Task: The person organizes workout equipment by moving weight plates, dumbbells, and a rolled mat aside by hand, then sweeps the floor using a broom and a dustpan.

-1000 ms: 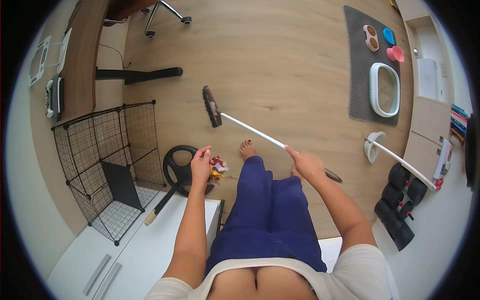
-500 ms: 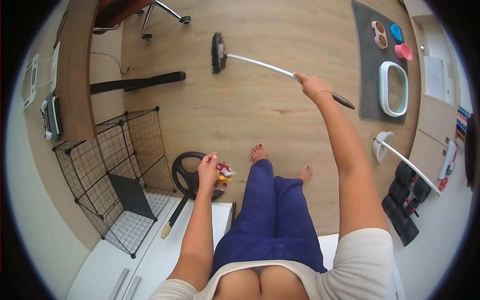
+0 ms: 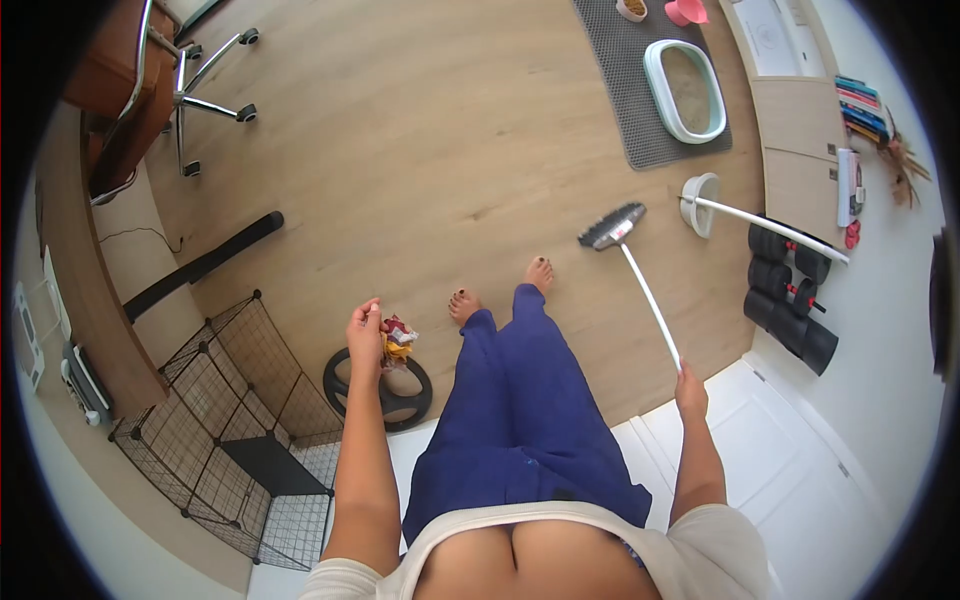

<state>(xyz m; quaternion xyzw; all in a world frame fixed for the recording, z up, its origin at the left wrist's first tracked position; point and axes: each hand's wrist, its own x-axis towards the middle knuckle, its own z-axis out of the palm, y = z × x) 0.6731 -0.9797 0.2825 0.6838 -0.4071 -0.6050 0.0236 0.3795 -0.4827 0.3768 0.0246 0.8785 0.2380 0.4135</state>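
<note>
A broom (image 3: 648,290) with a white pole slants down to my right hand (image 3: 691,391), whose fingers are wrapped round the pole. Its dark bristled head points toward the dustpan, low over the floor or on it. In my left hand (image 3: 366,335), fingers closed, are crumpled wrappers (image 3: 398,342) in red, yellow and white. Beneath that hand a black steering-wheel-shaped base (image 3: 420,393) shows. The white dustpan (image 3: 703,208) with a long white handle stands right of the broom head.
A black wire cage (image 3: 215,440) is at the lower left, below a desk (image 3: 85,290) and a wheeled chair (image 3: 125,110). Toward the upper right lie a grey mat (image 3: 625,110) and a litter tray (image 3: 652,80). Black dumbbells (image 3: 790,318) rest by the right wall.
The broom has swung from the upper middle to the right, near the dustpan, and my right hand has come down closer to my body. My view has turned; my left hand still holds the wrappers.
</note>
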